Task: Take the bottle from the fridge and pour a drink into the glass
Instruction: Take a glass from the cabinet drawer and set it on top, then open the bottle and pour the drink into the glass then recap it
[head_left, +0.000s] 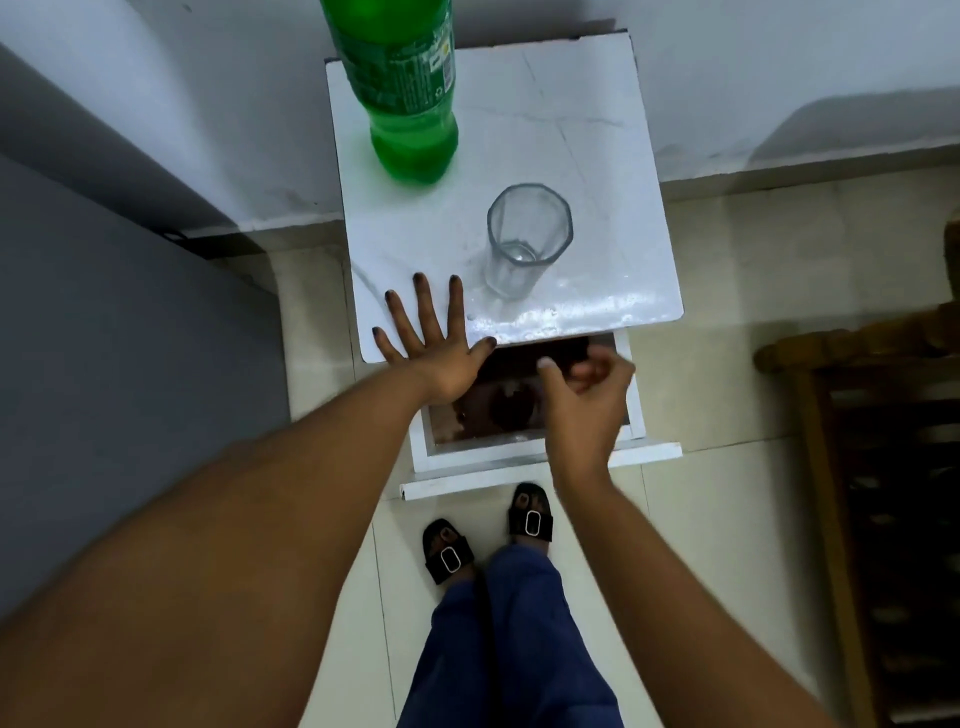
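Nearest to us were our own forearms, reaching forward and down over blue trousers (511, 649) and black buckled sandals (448, 552) on the pale tiled floor (727, 374). Our left hand (435, 345) lay flat with its fingers spread wide, palm down on the near left corner of the white cabinet top (587, 140), grasping nothing; its thumb reached along the front edge. Our right hand (584, 387) hovered just off that front edge, above the pulled-out white drawer (530, 449). Its fingers were curled in loosely, the thumb raised, and we could not tell whether anything small sat inside the curl; nothing showed between the fingers. The drawer had a dark brown, stained inside, and a second white ledge (467, 488) jutted out below it, just ahead of our toes.

Out from the left hand, the clear faceted glass (524, 244) stood upright and empty on the cabinet top, just beside our fingertips but apart from them. Farther back, toward the far left of the top, the green plastic soda bottle (405, 93) stood upright, its label turned to us and its cap out of frame. Bottle and glass were near each other without touching.

A grey surface (104, 364) filled the left side, a white wall (779, 62) rose behind the cabinet, and dark wooden furniture (872, 415) stood at the right.
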